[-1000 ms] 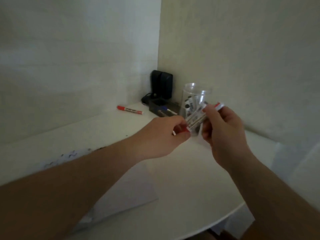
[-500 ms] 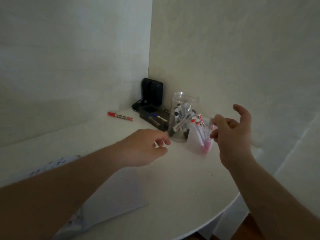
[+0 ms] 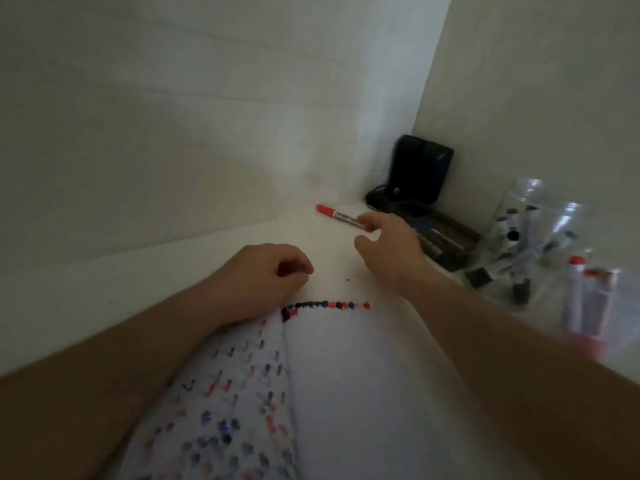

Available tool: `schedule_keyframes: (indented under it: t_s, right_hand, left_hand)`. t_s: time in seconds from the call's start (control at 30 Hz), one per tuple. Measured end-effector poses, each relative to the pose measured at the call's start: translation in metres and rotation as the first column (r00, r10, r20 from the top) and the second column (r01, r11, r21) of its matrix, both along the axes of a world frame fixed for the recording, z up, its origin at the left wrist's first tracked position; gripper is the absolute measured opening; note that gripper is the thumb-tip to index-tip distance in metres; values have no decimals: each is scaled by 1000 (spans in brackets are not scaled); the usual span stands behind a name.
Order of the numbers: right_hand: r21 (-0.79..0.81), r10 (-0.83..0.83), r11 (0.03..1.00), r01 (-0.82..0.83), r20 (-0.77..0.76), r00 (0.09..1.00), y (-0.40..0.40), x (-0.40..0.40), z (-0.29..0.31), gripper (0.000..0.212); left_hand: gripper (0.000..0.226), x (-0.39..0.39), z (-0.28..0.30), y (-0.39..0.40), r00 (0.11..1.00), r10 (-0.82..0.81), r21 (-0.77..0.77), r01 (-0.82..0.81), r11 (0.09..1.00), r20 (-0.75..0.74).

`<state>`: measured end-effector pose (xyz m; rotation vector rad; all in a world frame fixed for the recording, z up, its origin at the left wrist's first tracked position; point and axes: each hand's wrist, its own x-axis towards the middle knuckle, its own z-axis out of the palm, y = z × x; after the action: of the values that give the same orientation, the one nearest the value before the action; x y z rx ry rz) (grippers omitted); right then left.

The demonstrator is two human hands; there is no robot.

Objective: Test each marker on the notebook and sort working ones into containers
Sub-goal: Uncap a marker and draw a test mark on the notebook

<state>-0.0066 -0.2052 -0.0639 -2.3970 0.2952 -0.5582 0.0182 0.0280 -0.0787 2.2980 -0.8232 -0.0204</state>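
I am reaching my right hand (image 3: 388, 249) toward the red marker (image 3: 341, 216), which is lying on the white table (image 3: 104, 289) beyond the open notebook (image 3: 332, 393), close to the wall. My fingers are spread and relaxed, holding nothing; the forefinger tip is coming in at the marker's near end, and I cannot tell whether it is touching yet. My left hand (image 3: 266, 275) is resting loosely curled and empty just past the notebook's far edge.

The marker is round and lying free, so I am risking a nudge that rolls it away from the notebook toward the wall if my fingertips meet it before my thumb comes round. To the right of the notebook, the clear jar (image 3: 519, 244) of markers and the clear container (image 3: 588, 306) with red-capped markers are standing near my right forearm; swinging the arm back carelessly could be tipping either one. The dark tray (image 3: 446, 237) beyond the notebook's right corner is sitting right beside my knuckles, another thing to catch.
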Motion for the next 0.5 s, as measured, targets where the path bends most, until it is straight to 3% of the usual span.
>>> schedule_keyframes:
  t_s: [0.1, 0.17, 0.27, 0.4, 0.5]
  right_hand:
    - [-129, -74, 990, 54, -158, 985, -11, 50, -8, 58]
    - [-196, -134, 977, 86, -241, 961, -12, 70, -16, 60]
    - [-222, -168, 966, 129, -164, 972, -9, 82, -22, 44]
    - [-1, -68, 998, 69, -155, 986, -5, 60, -15, 19]
    - [146, 31, 989, -17, -92, 995, 5, 19, 0, 11]
  left_hand:
    - [12, 8, -12, 2, 999, 37, -125, -41, 991, -34]
    - [13, 9, -12, 2, 999, 16, -112, -21, 993, -39]
    - [15, 9, -12, 2, 1000, 7, -77, -8, 997, -14]
    - [16, 10, -12, 2, 1000, 29, -65, -28, 998, 11]
    - [40, 9, -15, 3, 996, 73, -92, -68, 993, 44]
